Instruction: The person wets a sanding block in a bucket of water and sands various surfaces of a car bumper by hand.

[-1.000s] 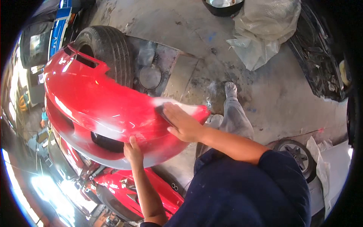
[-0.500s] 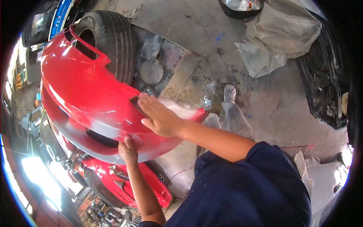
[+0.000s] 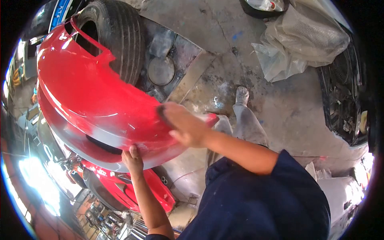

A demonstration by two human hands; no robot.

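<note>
A red bumper point(image 3: 92, 90) with grey and whitish patches curves across the left half of the view. My left hand point(image 3: 133, 160) grips its lower edge beside a dark slot, the thumb lying on the painted face. On the bumper's near end, my right hand point(image 3: 186, 124), blurred by motion, holds a dark flat pad point(image 3: 163, 115) against the surface. Its fingers lie over the pad, whose far edge shows at the fingertips. Part of the bumper's right end is hidden behind this hand.
A large tire point(image 3: 124, 40) stands behind the bumper. Below it is another red car part point(image 3: 116, 188). Plastic sheeting point(image 3: 304, 38), a black basin point(image 3: 262, 9) and a black panel point(image 3: 344, 96) are at the right. A round lid point(image 3: 161, 71) lies on the floor near my legs.
My right hand moved left along the bumper with the pad, then back to the right. My left hand keeps its hold. The bumper appears slightly farther left in view.
</note>
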